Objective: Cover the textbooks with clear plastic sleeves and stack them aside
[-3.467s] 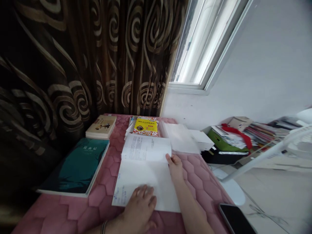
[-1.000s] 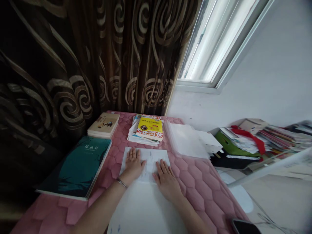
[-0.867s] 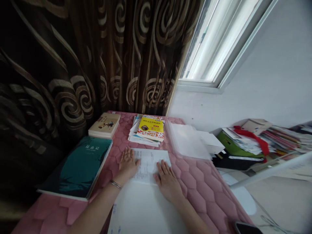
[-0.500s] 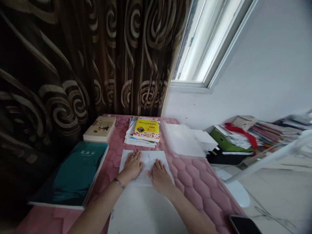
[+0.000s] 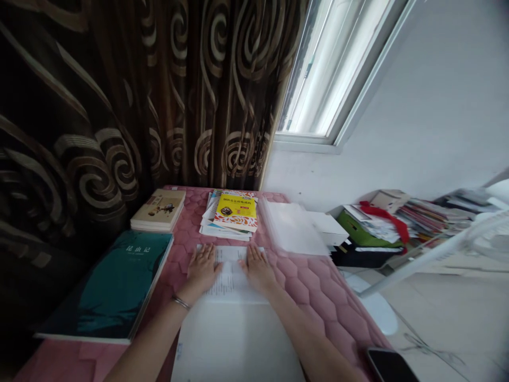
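Note:
Printed paper [image 5: 227,270] lies in front of me on the pink quilted cover [image 5: 308,297]. My left hand [image 5: 202,268] rests flat on its left side, fingers stretched toward the far edge; a bracelet circles that wrist. On the right side of the paper, my right hand [image 5: 256,268] also lies flat with its fingers extended. Nearer to me, a large blank white sheet or board [image 5: 236,339] adjoins the printed paper and passes between my forearms. Whether the two are one piece I cannot tell.
Beyond the paper sits a yellow book [image 5: 236,207] on other papers. Left are a dark teal book [image 5: 123,286] and smaller beige books [image 5: 159,209]. Clear plastic sleeves [image 5: 292,228] lie at the right, a phone [image 5: 392,366] at the near right. A white stand [image 5: 377,313] is beside the bed.
My hands have slid apart toward the two sides of the paper, and more of its print shows between them. The view has shifted slightly.

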`<state>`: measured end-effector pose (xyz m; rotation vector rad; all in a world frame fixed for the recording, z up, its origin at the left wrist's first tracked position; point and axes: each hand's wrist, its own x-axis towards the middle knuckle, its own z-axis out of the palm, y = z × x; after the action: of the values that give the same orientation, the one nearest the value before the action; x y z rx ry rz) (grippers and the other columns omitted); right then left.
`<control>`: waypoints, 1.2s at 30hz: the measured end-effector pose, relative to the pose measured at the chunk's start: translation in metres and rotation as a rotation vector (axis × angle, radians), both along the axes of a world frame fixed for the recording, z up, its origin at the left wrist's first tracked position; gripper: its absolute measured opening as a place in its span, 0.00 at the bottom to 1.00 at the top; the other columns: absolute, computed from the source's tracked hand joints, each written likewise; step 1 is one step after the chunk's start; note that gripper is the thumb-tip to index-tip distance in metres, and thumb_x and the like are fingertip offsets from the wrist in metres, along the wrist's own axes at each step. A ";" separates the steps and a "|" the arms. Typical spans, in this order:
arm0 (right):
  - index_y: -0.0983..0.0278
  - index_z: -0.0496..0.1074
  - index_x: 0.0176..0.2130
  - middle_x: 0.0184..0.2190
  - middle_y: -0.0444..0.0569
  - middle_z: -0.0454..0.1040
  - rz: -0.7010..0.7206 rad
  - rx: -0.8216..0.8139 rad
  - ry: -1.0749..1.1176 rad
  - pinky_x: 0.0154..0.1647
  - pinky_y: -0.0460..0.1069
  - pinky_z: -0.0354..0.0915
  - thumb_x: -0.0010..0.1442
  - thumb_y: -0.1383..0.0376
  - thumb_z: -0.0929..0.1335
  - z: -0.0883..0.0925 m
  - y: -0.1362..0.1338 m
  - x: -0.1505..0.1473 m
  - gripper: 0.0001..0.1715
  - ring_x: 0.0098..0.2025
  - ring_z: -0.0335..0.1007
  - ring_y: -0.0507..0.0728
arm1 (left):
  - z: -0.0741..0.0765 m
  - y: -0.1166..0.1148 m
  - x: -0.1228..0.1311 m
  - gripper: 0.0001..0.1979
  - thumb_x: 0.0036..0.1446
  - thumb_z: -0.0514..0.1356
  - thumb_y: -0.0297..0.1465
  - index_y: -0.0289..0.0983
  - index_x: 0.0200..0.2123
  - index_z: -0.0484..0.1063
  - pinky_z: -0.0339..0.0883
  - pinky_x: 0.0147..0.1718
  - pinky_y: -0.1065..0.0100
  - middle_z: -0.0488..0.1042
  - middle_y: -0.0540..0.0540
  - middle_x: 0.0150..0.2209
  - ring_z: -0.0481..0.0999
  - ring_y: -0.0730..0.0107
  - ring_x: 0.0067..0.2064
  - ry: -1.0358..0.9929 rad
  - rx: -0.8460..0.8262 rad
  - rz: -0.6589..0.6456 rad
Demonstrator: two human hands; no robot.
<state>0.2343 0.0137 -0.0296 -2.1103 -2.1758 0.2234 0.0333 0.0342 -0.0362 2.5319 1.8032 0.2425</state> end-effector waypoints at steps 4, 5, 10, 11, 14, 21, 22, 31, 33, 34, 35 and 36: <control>0.82 0.49 0.67 0.69 0.64 0.46 -0.062 -0.012 -0.049 0.69 0.55 0.39 0.69 0.52 0.52 0.005 -0.003 0.019 0.41 0.71 0.39 0.63 | 0.000 -0.001 -0.016 0.32 0.64 0.46 0.42 0.31 0.66 0.55 0.44 0.65 0.48 0.56 0.36 0.67 0.52 0.50 0.69 0.023 -0.005 0.094; 0.82 0.49 0.67 0.69 0.64 0.46 -0.054 -0.016 -0.051 0.70 0.55 0.39 0.69 0.52 0.53 0.006 -0.003 0.020 0.42 0.71 0.39 0.63 | 0.001 -0.001 -0.019 0.32 0.64 0.46 0.42 0.30 0.66 0.56 0.45 0.65 0.48 0.56 0.35 0.67 0.51 0.49 0.69 0.026 -0.005 0.118; 0.82 0.48 0.67 0.69 0.64 0.46 -0.063 -0.028 -0.054 0.69 0.56 0.40 0.68 0.51 0.52 0.002 0.000 0.018 0.42 0.71 0.39 0.63 | 0.015 -0.005 -0.016 0.31 0.64 0.48 0.40 0.27 0.65 0.58 0.48 0.64 0.49 0.58 0.33 0.66 0.53 0.48 0.68 0.026 -0.017 0.181; 0.82 0.48 0.67 0.69 0.64 0.46 -0.063 -0.021 -0.056 0.69 0.56 0.40 0.68 0.51 0.53 0.000 0.000 0.018 0.43 0.71 0.39 0.63 | 0.017 -0.008 -0.014 0.30 0.63 0.49 0.38 0.28 0.64 0.59 0.49 0.64 0.49 0.59 0.33 0.66 0.55 0.49 0.67 0.032 -0.016 0.185; 0.82 0.50 0.67 0.68 0.65 0.48 -0.057 -0.003 -0.073 0.69 0.56 0.40 0.68 0.51 0.53 -0.004 0.001 0.019 0.43 0.71 0.41 0.63 | 0.021 -0.028 -0.012 0.25 0.62 0.50 0.33 0.30 0.61 0.65 0.54 0.61 0.51 0.63 0.34 0.64 0.62 0.51 0.64 0.059 -0.019 0.166; 0.80 0.59 0.63 0.67 0.69 0.52 -0.105 -0.011 -0.177 0.65 0.61 0.48 0.67 0.56 0.58 0.015 0.003 -0.004 0.35 0.69 0.45 0.69 | 0.011 -0.084 -0.023 0.25 0.65 0.47 0.34 0.31 0.61 0.65 0.61 0.59 0.52 0.63 0.36 0.64 0.66 0.50 0.61 0.024 -0.002 0.127; 0.78 0.63 0.61 0.66 0.69 0.54 -0.085 0.014 -0.178 0.63 0.61 0.51 0.67 0.58 0.60 0.019 0.002 -0.015 0.32 0.67 0.48 0.70 | 0.011 -0.086 -0.023 0.25 0.65 0.47 0.34 0.30 0.61 0.64 0.60 0.59 0.52 0.63 0.35 0.64 0.66 0.50 0.61 0.018 -0.006 0.124; 0.66 0.77 0.43 0.44 0.59 0.78 0.137 -0.017 0.038 0.47 0.51 0.66 0.65 0.49 0.62 0.026 0.035 -0.129 0.26 0.48 0.73 0.61 | 0.012 -0.082 -0.023 0.20 0.64 0.49 0.32 0.32 0.52 0.72 0.66 0.53 0.52 0.71 0.36 0.55 0.71 0.51 0.54 -0.035 0.038 0.104; 0.68 0.77 0.44 0.43 0.62 0.78 0.103 -0.046 0.018 0.45 0.53 0.66 0.65 0.47 0.62 0.028 0.056 -0.137 0.30 0.47 0.75 0.64 | 0.013 -0.083 -0.024 0.20 0.63 0.49 0.32 0.32 0.52 0.73 0.66 0.53 0.52 0.72 0.36 0.54 0.71 0.51 0.54 -0.037 0.007 0.104; 0.69 0.77 0.45 0.44 0.63 0.78 0.086 -0.060 0.011 0.44 0.53 0.67 0.65 0.46 0.61 0.030 0.066 -0.139 0.31 0.47 0.75 0.65 | 0.013 -0.084 -0.025 0.20 0.63 0.49 0.32 0.32 0.54 0.71 0.65 0.54 0.53 0.71 0.36 0.54 0.71 0.51 0.54 -0.047 -0.002 0.108; 0.70 0.77 0.46 0.44 0.64 0.78 0.072 -0.077 0.004 0.43 0.54 0.67 0.65 0.46 0.61 0.032 0.074 -0.140 0.33 0.46 0.75 0.66 | 0.013 -0.084 -0.025 0.21 0.63 0.50 0.32 0.32 0.56 0.70 0.65 0.55 0.53 0.70 0.37 0.55 0.70 0.51 0.55 -0.062 -0.006 0.112; 0.70 0.77 0.47 0.44 0.65 0.78 0.063 -0.095 -0.001 0.42 0.54 0.68 0.64 0.46 0.61 0.034 0.080 -0.142 0.33 0.46 0.76 0.66 | 0.013 -0.085 -0.025 0.22 0.63 0.50 0.32 0.32 0.58 0.68 0.64 0.55 0.53 0.70 0.36 0.56 0.70 0.51 0.56 -0.078 -0.005 0.117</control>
<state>0.0928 0.0939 0.0042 -2.0920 -2.2777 0.3368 0.0087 -0.0508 -0.0234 2.3807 1.9225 0.3342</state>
